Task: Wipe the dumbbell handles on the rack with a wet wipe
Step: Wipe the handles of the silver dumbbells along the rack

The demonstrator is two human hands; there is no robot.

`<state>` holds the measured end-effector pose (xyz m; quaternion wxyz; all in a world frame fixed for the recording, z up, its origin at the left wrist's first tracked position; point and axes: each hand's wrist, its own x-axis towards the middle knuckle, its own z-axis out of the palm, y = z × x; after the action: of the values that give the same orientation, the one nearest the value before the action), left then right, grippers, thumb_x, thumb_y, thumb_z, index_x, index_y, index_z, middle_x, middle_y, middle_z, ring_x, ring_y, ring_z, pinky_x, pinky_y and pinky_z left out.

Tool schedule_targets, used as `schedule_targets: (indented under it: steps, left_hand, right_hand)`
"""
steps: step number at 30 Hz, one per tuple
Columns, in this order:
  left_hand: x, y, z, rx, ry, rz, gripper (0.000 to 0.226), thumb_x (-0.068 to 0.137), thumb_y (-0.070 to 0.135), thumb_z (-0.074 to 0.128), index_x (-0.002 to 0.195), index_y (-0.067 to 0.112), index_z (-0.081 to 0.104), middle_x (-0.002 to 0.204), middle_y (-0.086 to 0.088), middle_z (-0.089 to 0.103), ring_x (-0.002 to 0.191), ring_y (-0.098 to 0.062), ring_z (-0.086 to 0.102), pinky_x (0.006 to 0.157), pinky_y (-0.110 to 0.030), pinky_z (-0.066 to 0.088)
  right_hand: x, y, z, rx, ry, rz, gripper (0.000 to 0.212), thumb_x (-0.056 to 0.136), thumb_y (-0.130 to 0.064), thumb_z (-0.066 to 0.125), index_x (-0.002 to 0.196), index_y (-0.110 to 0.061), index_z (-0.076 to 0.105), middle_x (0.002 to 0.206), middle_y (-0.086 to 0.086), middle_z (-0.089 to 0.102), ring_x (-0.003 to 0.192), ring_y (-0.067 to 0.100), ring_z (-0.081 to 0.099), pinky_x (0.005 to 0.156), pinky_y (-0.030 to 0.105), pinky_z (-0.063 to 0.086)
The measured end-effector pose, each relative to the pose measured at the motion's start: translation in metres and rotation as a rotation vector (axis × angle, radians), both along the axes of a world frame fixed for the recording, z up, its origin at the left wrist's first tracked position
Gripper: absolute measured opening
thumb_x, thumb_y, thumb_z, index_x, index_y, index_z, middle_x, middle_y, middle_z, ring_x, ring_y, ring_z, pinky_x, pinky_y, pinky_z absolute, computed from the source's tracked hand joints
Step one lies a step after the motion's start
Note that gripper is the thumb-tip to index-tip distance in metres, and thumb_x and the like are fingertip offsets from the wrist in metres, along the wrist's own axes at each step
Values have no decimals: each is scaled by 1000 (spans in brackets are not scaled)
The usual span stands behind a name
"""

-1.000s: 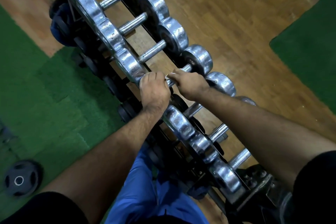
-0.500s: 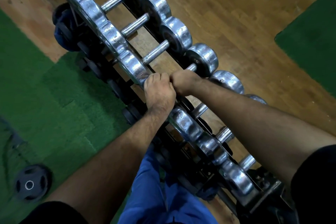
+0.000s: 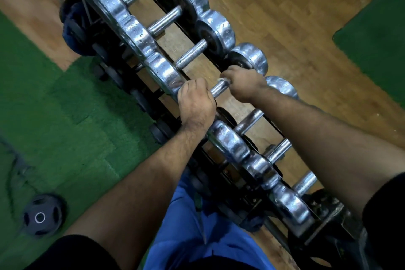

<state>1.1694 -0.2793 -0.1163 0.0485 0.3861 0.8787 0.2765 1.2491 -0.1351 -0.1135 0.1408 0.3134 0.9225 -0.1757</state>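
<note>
Left hand (image 3: 196,103) curled round near end of dumbbell handle (image 3: 219,89), against the near chrome head (image 3: 165,74). Right hand (image 3: 244,84) gripping far end, white wet wipe (image 3: 224,79) pinched under fingers. Short bare stretch of handle between hands. Handle axis across the rack (image 3: 247,199), near-left to far-right, level. Neighbouring handles close on both sides. Wood floor (image 3: 306,28) beyond; green mat (image 3: 54,116) and weight plate (image 3: 41,218) left.
</note>
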Motion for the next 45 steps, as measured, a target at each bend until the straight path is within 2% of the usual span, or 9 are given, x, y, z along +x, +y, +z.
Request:
schedule_targets:
  steps: [6,10,13,15,20,27,32,38,45]
  left_hand:
    - [-2,-1,7,-141,-9,-40,19,84,18,49,93,6,61,94,-14,63,97,-34,57,88,-44,41]
    - [-7,3,19,-277,33,-155,21,91,18,49,104,7,61,103,-13,63,99,-30,57,87,-41,42]
    - [-13,9,23,-307,7,-216,23,92,19,45,106,10,62,102,-11,63,92,-28,60,78,-39,46]
    - [-16,9,20,-258,-35,-223,23,91,18,44,100,9,63,98,-11,63,87,-27,59,72,-39,48]
    - [-13,5,13,-98,-23,-176,18,89,14,45,92,9,62,87,-5,63,74,-11,45,64,-27,31]
    - [-13,4,10,-74,-16,-148,20,87,16,44,91,10,63,82,-5,63,72,-15,48,63,-29,33]
    - [-14,5,15,-105,-92,-154,22,85,17,43,93,10,63,87,-8,66,82,-26,59,69,-39,45]
    - [-19,-19,17,-7,-232,-245,31,93,16,42,117,4,58,112,-10,62,107,-24,55,93,-42,46]
    - [-17,-25,13,11,-225,-224,35,97,21,40,123,1,54,118,-14,59,113,-31,52,102,-53,40]
  right_hand:
    - [24,-48,6,-225,327,-123,55,76,-34,43,127,-41,62,132,-16,63,117,12,62,94,28,50]
    - [32,-57,-4,-489,590,-846,31,83,-23,53,105,-33,73,71,-12,68,65,15,66,61,31,56]
    - [27,-63,-4,-892,815,-1440,21,87,-6,50,89,-13,70,61,1,61,51,19,51,43,24,43]
    - [18,-61,2,-1024,869,-1581,22,94,-4,42,89,-13,62,69,8,60,46,15,46,39,20,37]
    - [-11,-43,7,-1115,868,-1625,19,104,-20,42,111,-11,58,75,5,56,39,4,48,33,16,34]
    - [-13,-30,-21,-1292,735,-1515,38,98,-49,53,104,-13,64,59,-3,47,37,1,36,34,13,26]
    - [2,-51,-17,-1387,405,-1247,29,97,-43,57,80,-20,58,52,-6,44,33,-2,34,34,8,22]
    - [-14,-38,-19,-1351,790,-1610,27,97,-38,61,79,-19,57,52,-6,43,34,-1,32,31,11,24]
    - [-4,-42,-15,-1462,358,-1302,25,96,-34,62,78,-21,53,44,-9,42,29,-1,34,28,10,21]
